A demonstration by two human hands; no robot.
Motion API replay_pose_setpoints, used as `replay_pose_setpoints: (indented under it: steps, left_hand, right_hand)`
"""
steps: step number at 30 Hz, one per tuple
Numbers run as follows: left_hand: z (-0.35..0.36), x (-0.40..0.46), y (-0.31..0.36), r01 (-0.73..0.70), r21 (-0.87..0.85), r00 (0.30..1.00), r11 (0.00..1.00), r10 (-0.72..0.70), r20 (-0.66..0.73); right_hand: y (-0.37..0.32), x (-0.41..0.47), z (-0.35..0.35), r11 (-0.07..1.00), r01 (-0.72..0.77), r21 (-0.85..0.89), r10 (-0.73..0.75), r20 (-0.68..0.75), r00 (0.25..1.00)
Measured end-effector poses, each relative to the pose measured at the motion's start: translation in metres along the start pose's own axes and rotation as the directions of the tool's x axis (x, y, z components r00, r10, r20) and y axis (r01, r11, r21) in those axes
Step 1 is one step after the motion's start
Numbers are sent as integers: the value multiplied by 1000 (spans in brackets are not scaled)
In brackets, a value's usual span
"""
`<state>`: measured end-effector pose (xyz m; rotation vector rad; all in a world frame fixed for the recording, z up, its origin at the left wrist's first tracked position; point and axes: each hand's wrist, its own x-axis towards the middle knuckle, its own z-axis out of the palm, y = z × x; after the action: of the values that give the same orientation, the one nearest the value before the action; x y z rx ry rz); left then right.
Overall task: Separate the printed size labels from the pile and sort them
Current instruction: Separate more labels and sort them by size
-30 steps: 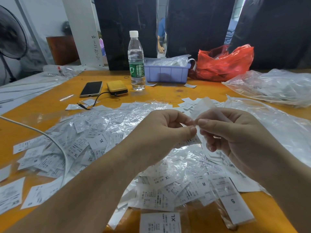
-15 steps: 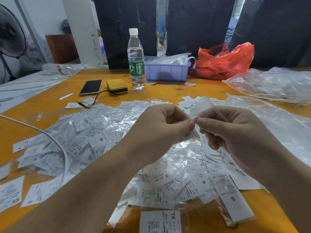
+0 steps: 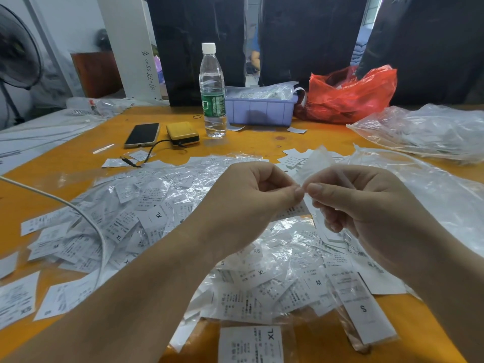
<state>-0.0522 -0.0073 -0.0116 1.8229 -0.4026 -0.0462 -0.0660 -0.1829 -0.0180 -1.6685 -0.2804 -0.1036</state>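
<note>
A wide pile of white printed size labels in small clear sleeves covers the orange table, marked XL, M, S and XS. Above the pile's middle, my left hand and my right hand meet fingertip to fingertip. Both pinch one small clear sleeve with a label, which sticks up and back between them. My left thumb and forefinger hold its lower edge; my right thumb presses on it from the other side.
A water bottle, a phone, a yellow power bank, a lilac tray and a red bag stand at the back. Clear plastic bags lie at right. A white cable crosses the pile's left side.
Both hands stay together on the small sleeve, shifting only slightly. The sleeve's free end stands a little higher between them.
</note>
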Motion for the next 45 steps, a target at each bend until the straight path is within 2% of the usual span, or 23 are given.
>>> replay_pose_setpoints:
  steps: [9, 20, 25, 32, 45]
  left_hand:
    - [-3, 2, -2, -10, -1, 1000, 1000, 10, 8]
    - [-3, 2, 0, -64, -43, 998, 997, 64, 0]
    - [-3, 0, 3, -70, -111, 997, 991, 73, 15]
    - [-4, 2, 0, -4, -62, 999, 998, 8, 51]
    - [-5, 3, 0, -69, -95, 997, 993, 64, -53]
  right_hand:
    - [-1, -1, 0, 1000, -25, -1, 25, 7, 1000]
    - [0, 2, -1, 995, -101, 27, 98, 100, 990]
    - [1, 2, -1, 982, -161, 98, 148, 129, 981]
    - [-2, 4, 0, 961, -158, 229, 142, 87, 986]
    - [3, 5, -3, 972, -158, 176, 137, 124, 983]
